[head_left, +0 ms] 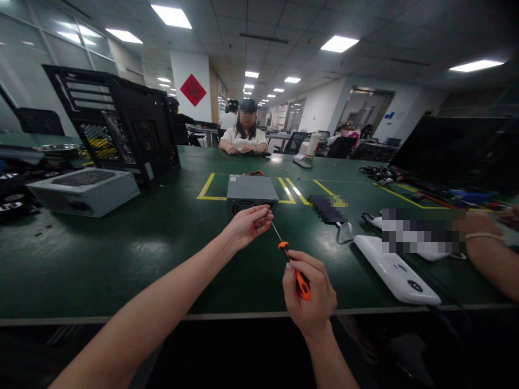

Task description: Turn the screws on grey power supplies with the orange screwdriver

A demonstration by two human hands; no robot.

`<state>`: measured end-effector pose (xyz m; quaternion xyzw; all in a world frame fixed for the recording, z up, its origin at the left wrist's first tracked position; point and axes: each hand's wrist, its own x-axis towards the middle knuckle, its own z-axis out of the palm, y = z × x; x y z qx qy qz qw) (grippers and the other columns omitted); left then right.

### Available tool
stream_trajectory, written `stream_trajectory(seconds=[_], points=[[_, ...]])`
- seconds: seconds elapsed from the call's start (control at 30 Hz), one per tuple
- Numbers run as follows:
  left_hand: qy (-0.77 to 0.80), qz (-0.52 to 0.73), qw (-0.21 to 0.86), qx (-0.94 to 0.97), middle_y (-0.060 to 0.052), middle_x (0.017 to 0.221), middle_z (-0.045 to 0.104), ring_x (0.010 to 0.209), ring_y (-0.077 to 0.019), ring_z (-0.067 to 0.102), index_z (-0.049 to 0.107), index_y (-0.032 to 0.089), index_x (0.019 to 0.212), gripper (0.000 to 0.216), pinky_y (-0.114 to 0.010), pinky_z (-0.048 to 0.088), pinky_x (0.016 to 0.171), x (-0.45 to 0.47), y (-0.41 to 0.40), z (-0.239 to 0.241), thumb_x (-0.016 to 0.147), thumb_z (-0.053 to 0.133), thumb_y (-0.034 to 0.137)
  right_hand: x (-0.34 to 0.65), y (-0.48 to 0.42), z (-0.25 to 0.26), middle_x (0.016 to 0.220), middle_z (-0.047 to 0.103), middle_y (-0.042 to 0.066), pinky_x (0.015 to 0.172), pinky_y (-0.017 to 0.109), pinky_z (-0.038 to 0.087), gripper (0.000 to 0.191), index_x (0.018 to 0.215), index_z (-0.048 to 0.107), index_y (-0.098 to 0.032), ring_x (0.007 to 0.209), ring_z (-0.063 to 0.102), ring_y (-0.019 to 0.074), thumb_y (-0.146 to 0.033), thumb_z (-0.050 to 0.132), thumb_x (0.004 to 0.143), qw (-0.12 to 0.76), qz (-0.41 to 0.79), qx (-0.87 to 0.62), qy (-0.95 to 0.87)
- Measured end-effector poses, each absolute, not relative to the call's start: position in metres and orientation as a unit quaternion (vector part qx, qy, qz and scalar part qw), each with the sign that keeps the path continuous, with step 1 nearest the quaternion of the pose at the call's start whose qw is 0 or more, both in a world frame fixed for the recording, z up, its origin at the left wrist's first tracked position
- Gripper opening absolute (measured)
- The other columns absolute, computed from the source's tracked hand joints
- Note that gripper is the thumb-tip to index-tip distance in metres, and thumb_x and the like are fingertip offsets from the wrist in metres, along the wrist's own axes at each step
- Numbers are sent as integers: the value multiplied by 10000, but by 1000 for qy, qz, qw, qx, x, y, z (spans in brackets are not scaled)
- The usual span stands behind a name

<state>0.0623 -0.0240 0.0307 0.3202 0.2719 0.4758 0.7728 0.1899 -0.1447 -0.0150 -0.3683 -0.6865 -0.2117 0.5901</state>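
My right hand [310,294] is closed round the orange and black handle of a small screwdriver [292,266], its thin shaft pointing up and left. My left hand [248,226] is pinched at the tip of that shaft; whether something tiny sits between the fingers is too small to make out. Just beyond the left hand lies a grey power supply box [251,193] with a fan grille on its near face, on the dark green table [121,254].
A black open computer case [121,127] stands at the left with a second grey box [87,190] before it. A white device [395,273] lies right of my hands. Another person's forearm [492,254] rests at the right edge. A person sits across the table.
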Motion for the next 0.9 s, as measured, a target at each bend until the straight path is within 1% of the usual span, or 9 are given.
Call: stream_trajectory(seconds=[0.17,0.43,0.63,0.9], points=[[281,481,768,317,-38,707,629,593,-71,615,586,96,899,116,-156,518,542,64,-25,32,854,493,43,191,-146,-15,939,640,70,693,306,572,271,1005,517,-198,841,646,164,-55,553,778,587,-216,-377,-683],[257,469,779,328,-32,708,600,593,-57,594,602,82,964,165,-138,522,541,63,-25,31,867,472,48,191,-146,-14,929,645,75,693,303,569,244,977,530,-186,834,650,169,-55,555,772,590,-214,-378,-681],[244,467,785,325,-36,705,591,605,-61,596,592,75,997,190,-143,536,553,63,-26,33,881,442,52,191,-147,-14,933,640,84,697,289,564,264,980,525,-172,841,645,163,-32,561,759,588,-216,-375,-683],[240,472,783,326,-42,703,601,610,-66,605,600,74,975,187,-143,541,559,64,-24,30,871,449,42,191,-146,-14,925,642,69,693,304,567,231,972,525,-198,836,648,166,-68,546,782,586,-217,-386,-678]])
